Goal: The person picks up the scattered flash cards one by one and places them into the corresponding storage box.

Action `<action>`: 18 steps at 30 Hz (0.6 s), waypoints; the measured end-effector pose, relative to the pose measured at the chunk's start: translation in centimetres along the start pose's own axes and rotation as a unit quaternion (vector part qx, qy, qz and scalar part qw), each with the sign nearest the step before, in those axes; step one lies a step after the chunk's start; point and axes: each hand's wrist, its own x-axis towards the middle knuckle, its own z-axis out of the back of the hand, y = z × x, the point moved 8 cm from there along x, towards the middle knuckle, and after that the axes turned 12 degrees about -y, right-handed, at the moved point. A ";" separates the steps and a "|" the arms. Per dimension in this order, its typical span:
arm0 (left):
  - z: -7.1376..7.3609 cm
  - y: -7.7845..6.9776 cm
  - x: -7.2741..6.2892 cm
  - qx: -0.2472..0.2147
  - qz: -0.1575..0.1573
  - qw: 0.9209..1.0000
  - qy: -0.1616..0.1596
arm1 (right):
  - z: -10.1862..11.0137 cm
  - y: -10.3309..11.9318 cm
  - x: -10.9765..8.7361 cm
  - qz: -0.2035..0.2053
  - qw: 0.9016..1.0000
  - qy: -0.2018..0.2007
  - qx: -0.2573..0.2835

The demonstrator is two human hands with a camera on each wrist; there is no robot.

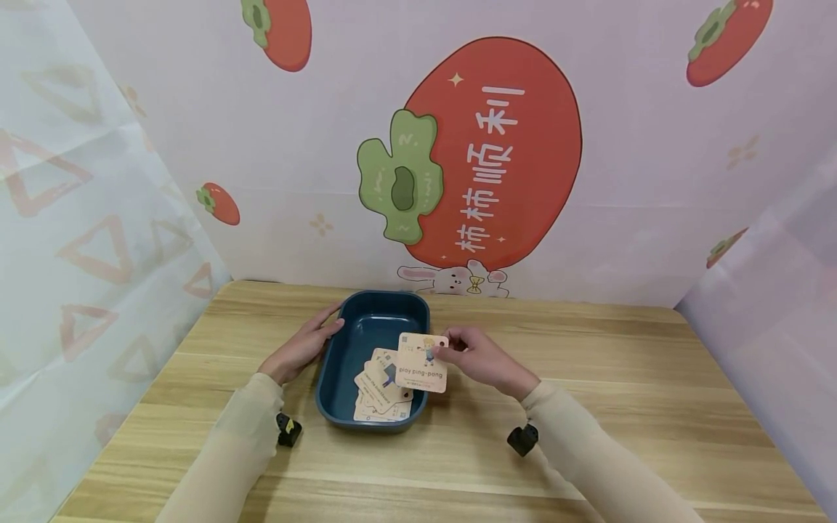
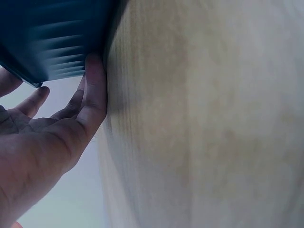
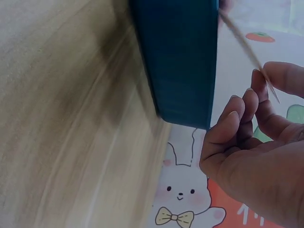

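Note:
A dark blue rectangular tray (image 1: 374, 319) lies on the table, with several square picture cards (image 1: 386, 383) fanned out in its near half. Between thumb and forefinger my right hand (image 1: 487, 359) pinches a "play ping-pong" card (image 1: 421, 378), raised over the tray's right rim. The right wrist view shows that card edge-on (image 3: 249, 50) beside the tray's outer wall (image 3: 183, 71). My left hand (image 1: 305, 349) touches the left side of the tray, thumb at the rim. In the left wrist view its fingers (image 2: 96, 88) lie along the ribbed outer wall (image 2: 57, 42).
The wooden table (image 1: 588, 407) stretches out on both sides of the tray. Behind it hangs a pale backdrop (image 1: 628, 218) printed with red persimmons and a rabbit. Small black cameras (image 1: 523, 439) sit at both wrists.

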 end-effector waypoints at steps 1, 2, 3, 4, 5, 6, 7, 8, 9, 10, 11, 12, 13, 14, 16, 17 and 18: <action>0.0 0.0 0.0 -0.001 0.000 1.000 0.000 | -0.1 0.0 -0.1 -0.001 1.000 0.002 -0.001; 0.0 0.0 0.0 -0.001 -0.001 1.000 0.000 | -0.2 0.0 -0.1 -0.001 1.000 0.004 -0.001; 0.0 0.0 0.0 -0.002 0.000 1.000 0.001 | -0.3 0.1 -0.1 0.000 1.000 0.005 0.000; 0.0 0.0 0.0 -0.003 0.000 1.000 0.000 | -0.3 0.1 -0.2 0.000 1.000 0.006 0.000; 0.0 0.0 0.0 -0.003 0.000 1.000 0.000 | -0.4 0.1 -0.2 0.000 1.000 0.007 0.001; 0.0 0.0 0.0 -0.004 0.001 1.000 0.001 | -0.5 0.1 -0.2 0.000 1.000 0.009 0.002; 0.0 0.0 0.0 -0.004 0.001 1.000 0.001 | -0.5 0.2 -0.3 0.001 1.000 0.011 0.000; 0.0 0.0 0.0 -0.005 0.001 1.000 0.001 | -0.6 0.1 -0.2 0.003 1.000 0.013 -0.002; 0.0 -0.1 0.0 -0.005 0.001 1.000 0.002 | -0.7 0.1 -0.2 0.004 1.000 0.015 -0.003; 0.0 -0.1 0.0 -0.005 0.001 1.000 0.002 | -0.8 0.1 -0.2 0.005 1.000 0.019 -0.004; -0.1 -0.1 0.0 -0.005 0.001 1.000 0.003 | -0.9 0.1 -0.2 0.007 1.000 0.022 -0.004; -0.1 -0.1 0.0 -0.005 0.000 1.000 0.003 | -1.0 0.1 -0.2 0.009 1.000 0.025 -0.006; -0.1 -0.1 0.0 -0.004 0.000 1.000 0.004 | -1.1 0.1 -0.1 0.012 1.000 0.027 -0.006; -0.1 0.0 0.1 -0.004 0.000 1.000 0.004 | -1.1 0.1 -0.1 0.013 0.999 0.030 -0.007; -0.1 0.1 0.1 -0.006 0.001 1.000 0.003 | -1.2 0.1 -0.1 0.016 0.999 0.033 -0.008; -0.1 0.1 0.1 -0.006 0.002 1.000 0.003 | -1.3 0.1 -0.1 0.019 0.999 0.036 -0.009; -0.1 0.1 0.2 -0.006 0.002 1.000 0.004 | -1.4 0.1 0.0 0.022 0.999 0.038 -0.011</action>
